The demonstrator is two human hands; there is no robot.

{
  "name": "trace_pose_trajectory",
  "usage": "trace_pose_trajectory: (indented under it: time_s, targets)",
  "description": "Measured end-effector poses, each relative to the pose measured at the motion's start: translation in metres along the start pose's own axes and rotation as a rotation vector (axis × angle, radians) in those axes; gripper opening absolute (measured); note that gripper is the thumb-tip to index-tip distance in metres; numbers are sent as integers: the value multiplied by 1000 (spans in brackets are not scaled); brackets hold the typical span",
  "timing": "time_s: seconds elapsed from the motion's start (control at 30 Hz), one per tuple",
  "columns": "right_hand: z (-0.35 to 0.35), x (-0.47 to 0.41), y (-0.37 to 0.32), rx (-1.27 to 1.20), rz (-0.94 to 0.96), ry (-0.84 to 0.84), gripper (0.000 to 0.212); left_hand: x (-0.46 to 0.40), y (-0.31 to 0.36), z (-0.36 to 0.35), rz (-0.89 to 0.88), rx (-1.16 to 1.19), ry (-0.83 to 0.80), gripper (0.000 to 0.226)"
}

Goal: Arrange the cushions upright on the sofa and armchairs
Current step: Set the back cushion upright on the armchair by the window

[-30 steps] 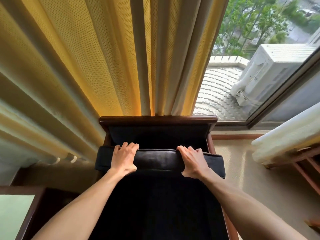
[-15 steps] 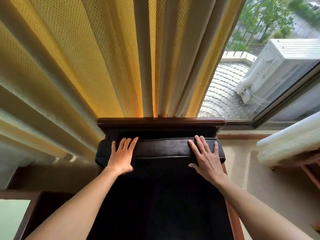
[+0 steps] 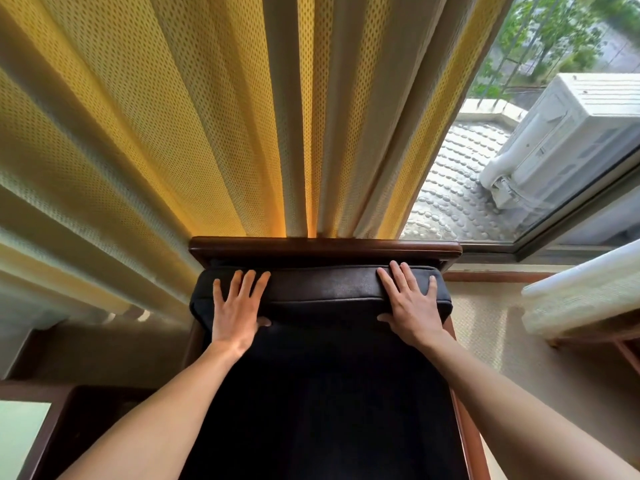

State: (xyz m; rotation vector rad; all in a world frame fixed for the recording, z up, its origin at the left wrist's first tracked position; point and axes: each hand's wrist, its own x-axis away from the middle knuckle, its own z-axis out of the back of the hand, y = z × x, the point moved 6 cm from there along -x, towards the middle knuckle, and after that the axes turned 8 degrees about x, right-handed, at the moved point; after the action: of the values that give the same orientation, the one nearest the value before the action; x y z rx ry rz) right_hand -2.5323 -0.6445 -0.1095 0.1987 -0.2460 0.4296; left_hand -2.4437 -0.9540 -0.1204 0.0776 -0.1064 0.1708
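Head view: black cushion [image 3: 320,289] stands upright against the armchair [image 3: 325,244] backrest, top edge just below the dark wooden top rail, bottom lost in the dark seat area. It sits at frame centre, spanning roughly 9 to 3 o'clock.

Left hand [image 3: 237,308]: flat, fingers spread, palm pressed on the cushion's left end, about 9 o'clock of cushion centre. Fingers point to 12, thumb sticks out toward 3. Not clenched, not gripping, just pressing on the face.

Right hand [image 3: 412,306]: same posture on the cushion's right end, about 3 o'clock. Open palm down, fingers splayed to 12, thumb toward 9. Pressing, no grasp.

Both forearms come in from 6 o'clock, bare.

Surroundings: yellow curtain [image 3: 207,116] hangs behind the rail, filling 9 through 12 o'clock. Window [image 3: 502,140] at 1–2 o'clock with a white outdoor AC unit [image 3: 571,133] and trees beyond. Pale rolled fabric [image 3: 585,299] at 3 o'clock on a wooden frame. Dark wooden table [image 3: 52,427] with a pale green top at 8 o'clock, just beside the armchair.
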Motion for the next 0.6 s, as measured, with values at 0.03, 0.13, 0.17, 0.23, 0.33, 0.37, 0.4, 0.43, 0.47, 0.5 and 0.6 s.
trace_pose_trajectory:
  time_s: [0.03, 0.13, 0.17, 0.23, 0.33, 0.37, 0.4, 0.43, 0.47, 0.5, 0.6]
  targets:
    - [-1, -1, 0, 2, -3, -6, 94, -1, 0, 0, -6, 3, -9, 106]
    - [-2, 2, -1, 17, -10, -29, 94, -5, -1, 2, -8, 28, -86, 106]
    - [-2, 4, -1, 16, -10, -38, 94, -4, 0, 4, -5, 41, -101, 105]
    - [2, 6, -2, 2, -13, -85, 95, -2, 4, 10, 18, 79, -131, 103]
    - [13, 9, -6, 8, -10, -219, 96, 3, 8, 23, 60, 175, -192, 90]
    - [21, 12, -11, 20, -13, -260, 96, 7, 8, 34, 79, 221, -198, 84]
    - [32, 15, -16, 21, -13, -296, 93, 11, 9, 46, 97, 264, -195, 77]
    - [42, 17, -23, 9, -2, -324, 86, 13, 9, 56, 114, 304, -182, 70]
    - [58, 21, -32, -8, 23, -335, 75, 18, 8, 70, 130, 340, -163, 63]
    - [74, 25, -42, -32, 51, -329, 63, 25, 7, 85, 140, 375, -147, 57]
    - [127, 38, -79, -162, 113, -258, 47, 50, -3, 130, 143, 460, -105, 48]
